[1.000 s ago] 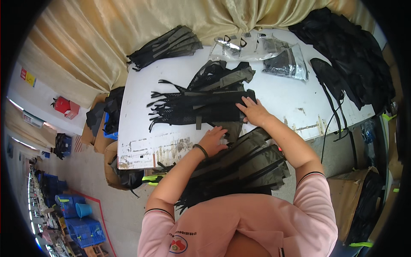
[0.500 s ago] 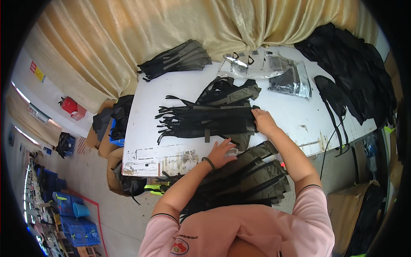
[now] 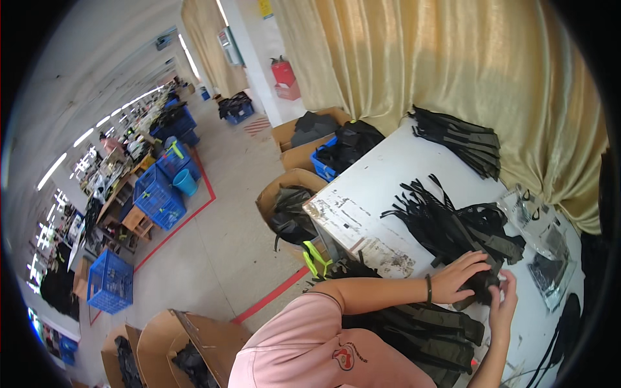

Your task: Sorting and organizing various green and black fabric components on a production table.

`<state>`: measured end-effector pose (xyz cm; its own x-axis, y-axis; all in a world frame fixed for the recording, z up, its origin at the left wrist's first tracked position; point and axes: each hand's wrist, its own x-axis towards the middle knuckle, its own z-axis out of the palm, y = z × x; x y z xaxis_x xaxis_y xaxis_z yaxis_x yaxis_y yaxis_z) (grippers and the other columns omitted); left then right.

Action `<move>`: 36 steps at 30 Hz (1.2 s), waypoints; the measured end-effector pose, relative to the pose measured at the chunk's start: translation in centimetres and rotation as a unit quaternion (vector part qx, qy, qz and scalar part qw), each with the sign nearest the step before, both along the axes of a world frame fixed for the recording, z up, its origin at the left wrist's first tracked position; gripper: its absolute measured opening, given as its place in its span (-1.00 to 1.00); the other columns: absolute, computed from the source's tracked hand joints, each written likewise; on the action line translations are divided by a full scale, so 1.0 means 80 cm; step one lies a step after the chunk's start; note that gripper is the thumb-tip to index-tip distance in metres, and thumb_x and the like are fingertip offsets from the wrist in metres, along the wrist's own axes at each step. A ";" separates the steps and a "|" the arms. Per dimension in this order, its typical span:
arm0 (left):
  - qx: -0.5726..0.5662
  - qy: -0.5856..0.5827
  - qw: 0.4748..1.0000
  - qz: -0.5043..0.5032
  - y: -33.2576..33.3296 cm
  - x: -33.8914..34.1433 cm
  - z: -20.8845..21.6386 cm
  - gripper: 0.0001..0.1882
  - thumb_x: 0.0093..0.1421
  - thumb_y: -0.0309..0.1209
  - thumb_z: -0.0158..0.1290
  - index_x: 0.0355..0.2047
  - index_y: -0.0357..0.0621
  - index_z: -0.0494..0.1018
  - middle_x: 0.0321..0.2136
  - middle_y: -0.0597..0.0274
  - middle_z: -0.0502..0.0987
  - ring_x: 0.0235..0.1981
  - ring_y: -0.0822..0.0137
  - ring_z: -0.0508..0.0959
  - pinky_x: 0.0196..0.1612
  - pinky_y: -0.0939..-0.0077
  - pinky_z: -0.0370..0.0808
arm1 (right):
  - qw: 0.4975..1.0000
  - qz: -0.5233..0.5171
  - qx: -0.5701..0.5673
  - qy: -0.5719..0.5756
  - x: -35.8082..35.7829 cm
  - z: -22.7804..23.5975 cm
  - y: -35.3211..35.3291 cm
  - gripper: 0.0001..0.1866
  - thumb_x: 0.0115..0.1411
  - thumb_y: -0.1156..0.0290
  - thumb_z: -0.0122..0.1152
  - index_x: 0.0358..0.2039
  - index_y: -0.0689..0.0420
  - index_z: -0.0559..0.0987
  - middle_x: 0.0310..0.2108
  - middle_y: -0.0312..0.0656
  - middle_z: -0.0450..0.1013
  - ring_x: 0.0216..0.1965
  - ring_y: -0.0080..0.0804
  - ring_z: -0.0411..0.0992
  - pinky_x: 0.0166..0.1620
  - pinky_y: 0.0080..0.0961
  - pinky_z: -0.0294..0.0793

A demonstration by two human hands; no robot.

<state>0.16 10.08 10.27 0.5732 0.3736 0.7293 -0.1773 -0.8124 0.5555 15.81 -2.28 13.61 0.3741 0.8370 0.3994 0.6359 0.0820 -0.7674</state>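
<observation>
A pile of black mesh fabric pieces (image 3: 430, 223) with olive-grey ends and loose straps lies on the white table (image 3: 369, 184). My left hand (image 3: 458, 279) rests over the near end of this pile, fingers stretched out and lying on the cloth. Close beside it, my right hand (image 3: 503, 307) has its thumb and fingers bent around the end edge of a black fabric piece (image 3: 482, 284). Nearer my body, a second fanned bundle of black and olive pieces (image 3: 420, 333) lies partly beneath my left forearm.
Another fanned bundle (image 3: 459, 139) lies by the gold curtain (image 3: 440, 58). Clear plastic bags (image 3: 550, 258) are at the table's right. Left of the table stand a cardboard box (image 3: 265, 200) and a blue crate (image 3: 321, 167). Open cartons (image 3: 162, 343) stand at lower left.
The view has swung left, showing more of the workshop floor. My left hand has come across to the pile's end, close to my right hand, whose fingers are now bent around the edge.
</observation>
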 end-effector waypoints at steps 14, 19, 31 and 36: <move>-0.283 0.129 0.949 -0.048 0.013 0.015 -0.032 -0.77 0.03 -0.39 0.15 -0.50 -0.23 0.33 -0.60 0.13 0.45 -0.58 0.28 0.42 -0.49 0.43 0.34 | 0.967 -0.063 -0.088 -0.229 -0.038 -0.047 0.009 -0.61 -0.01 0.67 0.07 -0.11 0.23 0.34 -0.21 0.03 0.39 -0.22 0.04 0.36 -0.19 -0.24 0.33; -0.260 0.163 0.949 -0.069 0.019 0.014 -0.049 -0.72 -0.02 -0.36 0.23 -0.53 -0.19 0.34 -0.63 0.20 0.43 -0.59 0.35 0.42 -0.52 0.45 0.32 | 0.971 -0.014 -0.021 -0.239 -0.034 -0.048 0.015 -0.72 0.04 0.61 0.08 -0.19 0.16 0.41 -0.33 0.00 0.43 -0.38 -0.01 0.41 -0.32 -0.25 0.38; -0.072 0.167 0.966 -0.185 -0.025 -0.009 -0.018 -0.76 -0.04 -0.37 0.18 -0.55 -0.14 0.31 -0.55 0.15 0.40 -0.47 0.05 0.44 -0.45 0.23 0.34 | 0.994 0.005 -0.093 -0.051 -0.012 -0.027 0.003 -0.87 -0.01 0.59 0.12 -0.61 0.24 0.36 -0.64 -0.23 0.31 -0.57 -0.43 0.25 -0.45 -0.54 0.26; 0.015 0.146 0.976 -0.159 -0.012 -0.011 -0.015 -0.83 0.09 -0.29 0.01 -0.48 -0.11 0.38 -0.48 0.09 0.40 -0.41 -0.01 0.43 -0.35 0.16 0.36 | 0.908 0.009 -0.081 0.410 -0.004 -0.040 -0.007 -0.86 0.08 0.44 0.01 -0.61 0.04 0.35 -0.61 -0.49 0.19 -0.55 -0.72 0.13 -0.47 -0.71 0.10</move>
